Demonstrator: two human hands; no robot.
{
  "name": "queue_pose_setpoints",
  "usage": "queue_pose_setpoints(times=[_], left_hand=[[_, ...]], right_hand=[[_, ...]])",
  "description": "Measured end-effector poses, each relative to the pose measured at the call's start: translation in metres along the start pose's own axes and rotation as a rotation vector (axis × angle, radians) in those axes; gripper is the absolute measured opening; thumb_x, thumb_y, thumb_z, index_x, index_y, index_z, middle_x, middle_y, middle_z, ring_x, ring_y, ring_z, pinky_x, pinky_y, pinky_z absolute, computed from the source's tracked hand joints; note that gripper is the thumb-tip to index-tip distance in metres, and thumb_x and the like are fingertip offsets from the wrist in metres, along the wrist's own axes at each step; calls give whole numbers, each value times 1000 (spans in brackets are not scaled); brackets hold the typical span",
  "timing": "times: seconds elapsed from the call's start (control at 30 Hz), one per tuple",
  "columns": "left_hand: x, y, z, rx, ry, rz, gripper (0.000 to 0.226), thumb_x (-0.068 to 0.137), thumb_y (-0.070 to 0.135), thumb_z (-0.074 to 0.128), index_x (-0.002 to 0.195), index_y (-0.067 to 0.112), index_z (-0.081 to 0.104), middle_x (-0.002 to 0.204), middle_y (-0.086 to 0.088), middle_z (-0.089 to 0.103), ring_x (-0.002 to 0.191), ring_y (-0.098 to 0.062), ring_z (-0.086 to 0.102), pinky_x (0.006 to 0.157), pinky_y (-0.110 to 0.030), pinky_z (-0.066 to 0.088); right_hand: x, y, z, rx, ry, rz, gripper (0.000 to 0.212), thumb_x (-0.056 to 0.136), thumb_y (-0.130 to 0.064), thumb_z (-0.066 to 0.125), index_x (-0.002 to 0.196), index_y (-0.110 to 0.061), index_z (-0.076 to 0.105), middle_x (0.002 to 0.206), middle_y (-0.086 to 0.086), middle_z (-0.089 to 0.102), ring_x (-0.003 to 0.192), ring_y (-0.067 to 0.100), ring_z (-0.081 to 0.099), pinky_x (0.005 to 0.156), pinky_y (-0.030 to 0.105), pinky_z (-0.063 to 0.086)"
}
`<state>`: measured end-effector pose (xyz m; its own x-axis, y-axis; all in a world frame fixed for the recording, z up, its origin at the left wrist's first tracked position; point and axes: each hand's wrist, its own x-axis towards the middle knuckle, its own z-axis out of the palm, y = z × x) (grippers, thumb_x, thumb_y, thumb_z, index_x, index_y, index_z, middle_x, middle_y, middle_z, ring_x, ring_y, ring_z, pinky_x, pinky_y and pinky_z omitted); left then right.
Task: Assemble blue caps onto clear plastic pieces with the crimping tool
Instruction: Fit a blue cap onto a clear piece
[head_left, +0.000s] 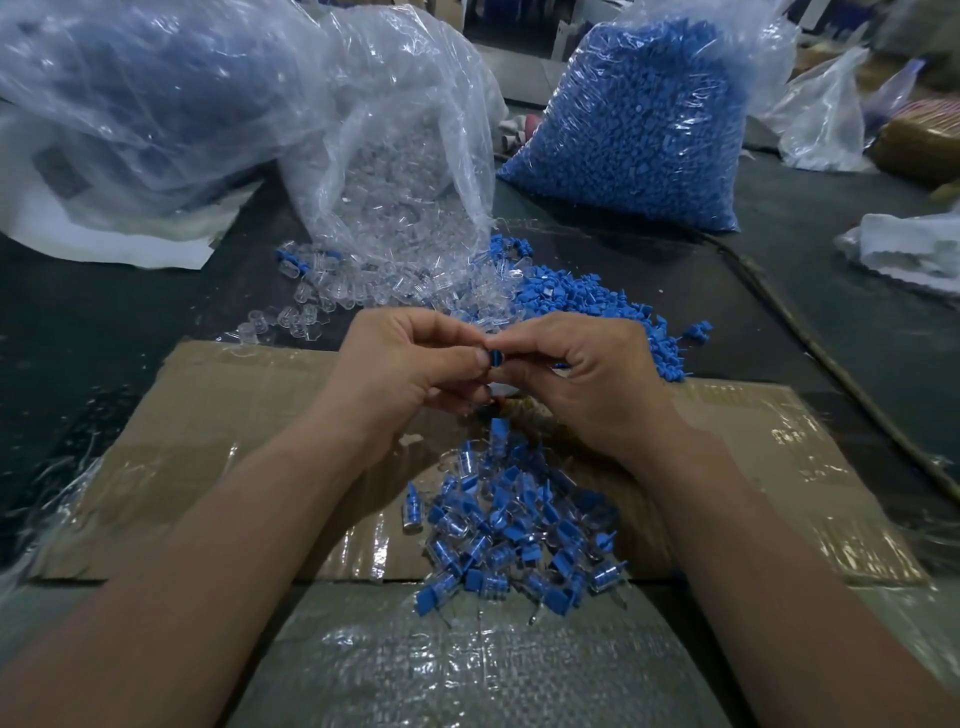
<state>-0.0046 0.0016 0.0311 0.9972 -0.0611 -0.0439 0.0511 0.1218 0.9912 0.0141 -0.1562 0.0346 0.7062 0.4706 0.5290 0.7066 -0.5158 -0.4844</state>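
currently pinching blue cap (496, 358) between left hand (410, 364) and right hand (587, 374), fingers curled, mid-frame; joining step, judged. next: press home, drop onto finished pile (514, 530) at 6 o'clock. crimping tool not seen.

Looks dimly lit. Dark worktop (78, 338) partly covered by a taped cardboard sheet (234, 415); white cloth (909, 249) far right.

Both bare forearms reached in from the near edge of the cardboard sheet (208, 415) and converged over its far middle. The left hand (410, 369) and the right hand (587, 374) met fingertip to fingertip, fingers curled. Their thumbs and forefingers pinched one small blue cap (496, 358) between them, and both wrists angled inward.
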Motion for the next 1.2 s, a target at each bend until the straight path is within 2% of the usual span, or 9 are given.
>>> queue_pose_setpoints(times=[0.1,0.27,0.43,0.6,0.77,0.87,1.03,1.1,1.2], left_hand=[[-1,1,-1,10,2,8,12,70,-6,65,70,6,64,54,-6,66,45,-12,62,45,-19,51],[-2,2,0,15,-4,3,12,72,-6,64,71,6,63,55,-5,66,46,-12,62,46,-19,51],[-3,4,0,1,-12,-18,11,72,-6,63,72,5,62,54,-4,66,45,-11,62,46,-17,51],[-2,4,1,4,-7,-16,12,73,-7,63,71,5,62,53,-4,65,44,-11,61,45,-17,50],[-3,2,0,-1,-3,-27,11,73,-7,63,72,4,62,53,-5,65,44,-11,60,44,-16,49],[-2,2,-2,-7,7,-43,8,74,-5,63,74,3,62,57,-5,66,47,-12,61,46,-17,51],[-1,2,-1,-5,17,-46,8,74,-5,63,75,3,62,57,-5,66,48,-12,62,48,-17,52],[-1,1,-1,-6,25,-43,8,75,-5,62,75,3,62,57,-5,66,48,-12,62,48,-17,52],[-1,2,-1,-4,33,-36,9,75,-6,62,74,3,62,56,-5,66,47,-11,61,47,-17,52]], right_hand=[[1,-1,-1,35,11,14,25,72,-5,73,96,-4,71,86,-3,66,79,9,63,75,22,52],[2,-3,-3,23,17,-4,22,72,-7,71,94,-5,71,84,-8,61,82,10,60,75,20,50],[1,-3,-3,-30,29,-41,21,72,-6,69,92,-4,71,84,5,70,79,9,61,77,20,49],[1,-2,-3,-29,6,-16,21,73,-5,70,94,-5,71,86,5,70,84,9,59,77,17,49],[2,-5,-8,101,-45,83,22,72,-11,74,93,-14,70,80,-10,65,79,7,62,71,17,52],[3,-7,-17,295,41,243,15,70,-25,67,84,-28,65,79,-16,64,73,5,64,68,15,52],[5,6,-45,418,275,415,10,73,-30,61,80,-24,65,72,-8,69,68,8,66,66,18,53],[2,17,-53,343,209,505,2,78,-24,64,78,-25,66,70,-9,70,68,7,65,67,20,54],[-4,28,-60,171,-107,616,11,68,-30,72,77,-30,66,71,-15,69,67,-3,63,67,17,47]])
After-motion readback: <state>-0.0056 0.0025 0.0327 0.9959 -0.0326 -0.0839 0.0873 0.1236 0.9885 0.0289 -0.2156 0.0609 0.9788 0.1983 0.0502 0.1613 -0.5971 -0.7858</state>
